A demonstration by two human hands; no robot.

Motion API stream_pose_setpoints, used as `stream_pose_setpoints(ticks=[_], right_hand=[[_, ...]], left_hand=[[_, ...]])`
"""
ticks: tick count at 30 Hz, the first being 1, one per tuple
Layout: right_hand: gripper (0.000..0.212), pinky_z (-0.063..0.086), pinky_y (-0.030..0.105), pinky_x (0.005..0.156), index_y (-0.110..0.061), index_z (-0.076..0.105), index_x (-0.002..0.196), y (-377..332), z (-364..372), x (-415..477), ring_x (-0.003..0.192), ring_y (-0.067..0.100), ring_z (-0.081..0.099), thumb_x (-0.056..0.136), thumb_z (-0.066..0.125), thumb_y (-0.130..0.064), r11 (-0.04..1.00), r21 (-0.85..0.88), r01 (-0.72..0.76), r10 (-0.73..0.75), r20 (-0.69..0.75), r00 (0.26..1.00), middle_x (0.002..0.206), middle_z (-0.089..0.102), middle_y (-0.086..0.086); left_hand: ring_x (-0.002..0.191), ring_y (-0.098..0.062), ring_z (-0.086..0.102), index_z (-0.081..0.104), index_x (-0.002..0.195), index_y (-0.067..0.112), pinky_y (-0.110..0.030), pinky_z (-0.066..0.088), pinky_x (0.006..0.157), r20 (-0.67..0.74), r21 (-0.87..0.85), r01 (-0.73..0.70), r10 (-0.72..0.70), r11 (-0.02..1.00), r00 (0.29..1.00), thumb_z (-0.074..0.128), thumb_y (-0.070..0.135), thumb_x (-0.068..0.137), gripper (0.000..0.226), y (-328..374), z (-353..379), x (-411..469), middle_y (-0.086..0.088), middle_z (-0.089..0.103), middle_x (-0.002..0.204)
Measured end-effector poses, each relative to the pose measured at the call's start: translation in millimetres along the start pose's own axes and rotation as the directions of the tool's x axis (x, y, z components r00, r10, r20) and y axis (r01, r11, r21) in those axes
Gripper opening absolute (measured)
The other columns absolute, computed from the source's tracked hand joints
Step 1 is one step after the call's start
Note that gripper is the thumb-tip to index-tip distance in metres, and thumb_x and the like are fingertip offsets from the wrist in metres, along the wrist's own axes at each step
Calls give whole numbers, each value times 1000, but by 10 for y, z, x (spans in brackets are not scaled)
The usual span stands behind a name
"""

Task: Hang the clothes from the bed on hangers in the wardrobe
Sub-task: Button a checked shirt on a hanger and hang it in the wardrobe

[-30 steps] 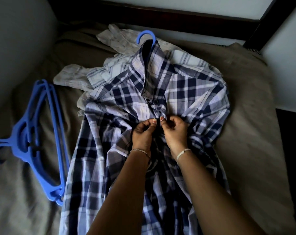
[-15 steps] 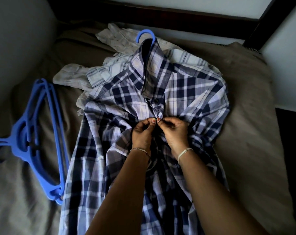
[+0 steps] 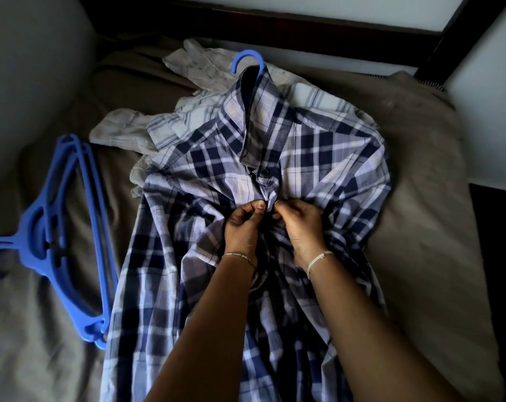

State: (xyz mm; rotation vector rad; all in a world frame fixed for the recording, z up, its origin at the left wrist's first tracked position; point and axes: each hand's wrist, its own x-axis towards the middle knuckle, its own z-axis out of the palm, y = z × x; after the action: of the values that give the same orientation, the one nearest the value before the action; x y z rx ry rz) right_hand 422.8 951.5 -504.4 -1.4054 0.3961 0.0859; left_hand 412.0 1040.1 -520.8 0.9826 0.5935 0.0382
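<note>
A blue and white plaid shirt point(image 3: 318, 152) lies face up on the bed, with the hook of a blue hanger point(image 3: 247, 60) sticking out of its collar. My left hand point(image 3: 243, 227) and my right hand point(image 3: 299, 227) both pinch the shirt's front placket just below the collar button, fingertips nearly touching. Under the plaid shirt lie a pale striped shirt point(image 3: 170, 126) and a light crumpled garment point(image 3: 199, 62). Several spare blue hangers point(image 3: 57, 227) lie stacked on the bed at the left.
The bed has a grey-brown sheet point(image 3: 420, 227). A dark wooden bed frame point(image 3: 275, 27) runs along the far side against a pale wall. A light cushion or wall surface point(image 3: 28, 53) rises at the left. Dark floor shows at the right edge.
Both hands have stayed at the placket, with small finger movements only. The shirt and hangers have not shifted.
</note>
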Motion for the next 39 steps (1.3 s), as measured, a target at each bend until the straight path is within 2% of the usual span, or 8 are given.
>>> stream_pose_setpoints(ticks=[5,12,17,21,26,30,33,39], right_hand=[[14,52,17,68,-9,70,81,9,13,8,66,4,66,80,70,5,1000,23,13,-15,71,997,76,70,3],[19,54,19,68,-9,70,75,-1,42,3,63,7,65,78,69,10,1000,0,9,-9,54,998,73,69,4],[20,52,19,65,-12,68,71,36,64,30,63,7,62,78,71,6,998,-66,15,-14,20,1000,71,68,3],[17,53,20,66,-11,69,71,65,64,39,64,8,62,77,74,4,997,-69,21,-19,18,1000,71,69,4],[25,51,15,67,-16,69,69,89,60,60,61,0,63,74,74,9,992,-110,61,-58,28,998,70,68,-2],[28,53,19,70,-18,70,69,91,55,48,65,5,65,73,75,8,991,-112,80,-76,40,996,71,70,-1],[26,55,25,73,-18,69,70,94,57,45,68,12,64,73,76,7,988,-126,88,-85,34,996,72,70,2],[24,54,24,70,-17,69,71,89,50,27,66,9,64,74,76,5,990,-113,83,-78,44,996,71,70,1]], left_hand=[[87,-21,62,67,81,8,-36,48,96,12,-9,28,-27,1000,1000,60,-5,87,16,34,-9,-22,-7,69,83],[73,-22,60,65,69,8,-35,48,79,-58,-60,86,-90,994,994,69,4,80,13,73,9,-33,-9,65,71],[76,-21,64,67,68,10,-33,53,85,19,-51,44,-43,998,999,73,-4,76,17,101,62,-101,-11,69,78],[69,-18,64,66,66,12,-29,55,75,7,-43,49,-48,998,999,73,-3,78,20,101,67,-113,-8,70,72],[84,-23,62,64,67,10,-38,48,93,-24,-53,54,-55,997,998,71,3,81,17,81,26,-80,-10,68,79],[80,-21,61,64,61,12,-34,49,87,-28,-72,56,-58,996,998,69,5,83,24,78,10,-60,-7,68,72],[84,-24,61,67,58,14,-38,49,91,-17,-80,68,-69,995,997,70,5,82,25,73,12,-57,-9,68,74],[73,-16,64,69,56,14,-31,52,86,9,-107,78,-78,991,997,69,5,82,27,94,4,-63,-5,70,69]])
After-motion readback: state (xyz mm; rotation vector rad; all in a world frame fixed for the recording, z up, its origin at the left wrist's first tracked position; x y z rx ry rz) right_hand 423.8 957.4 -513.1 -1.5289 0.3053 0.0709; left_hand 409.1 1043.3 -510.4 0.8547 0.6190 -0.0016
